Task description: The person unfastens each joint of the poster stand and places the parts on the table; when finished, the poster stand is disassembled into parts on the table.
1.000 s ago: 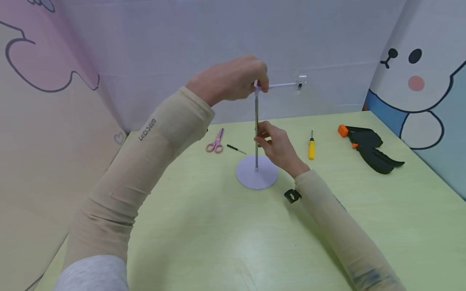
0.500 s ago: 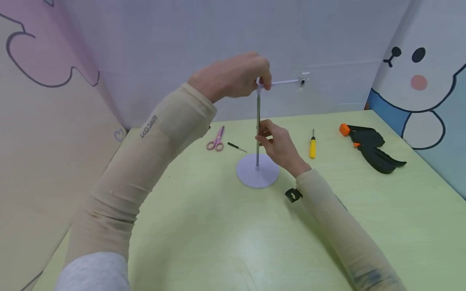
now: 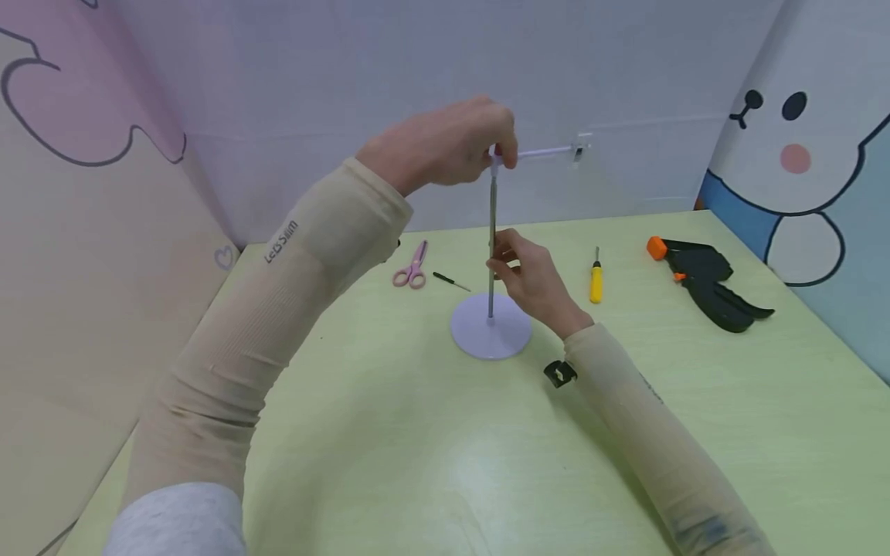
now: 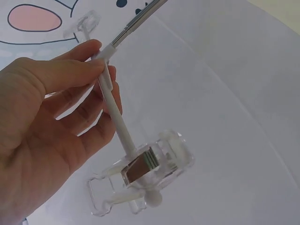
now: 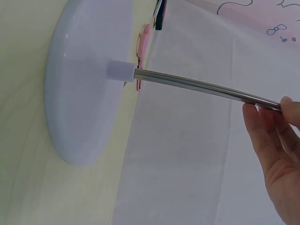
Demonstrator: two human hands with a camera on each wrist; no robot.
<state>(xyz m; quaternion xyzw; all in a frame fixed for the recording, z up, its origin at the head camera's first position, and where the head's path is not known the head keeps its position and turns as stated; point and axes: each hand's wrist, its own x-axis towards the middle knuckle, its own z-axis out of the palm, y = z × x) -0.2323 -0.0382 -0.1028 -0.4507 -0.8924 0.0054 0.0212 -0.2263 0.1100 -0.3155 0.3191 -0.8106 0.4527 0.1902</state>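
Note:
A stand with a round pale base (image 3: 480, 344) rests on the table, its thin metal pole (image 3: 493, 208) upright. High up, my left hand (image 3: 445, 147) pinches the white joint (image 4: 107, 52) where the crossbar (image 4: 116, 112) meets the pole, thumb on one side and fingertips on the other. A clear plastic clip (image 4: 140, 171) sits at the crossbar's near end in the left wrist view, and another clip (image 4: 84, 23) at its far end. Lower down, my right hand (image 3: 531, 278) pinches the pole between thumb and fingers, above the base.
Pink scissors (image 3: 411, 266) and a small black screwdriver (image 3: 450, 281) lie left of the base on the pale green table (image 3: 389, 463). To the right are a yellow-handled screwdriver (image 3: 596, 282) and a black clamp-like tool with orange tips (image 3: 716, 286). A wall sheet (image 3: 313, 77) stands behind.
The head view has shifted slightly. Both hands keep their hold on the stand; the crossbar's right clip now appears a little higher and farther right.

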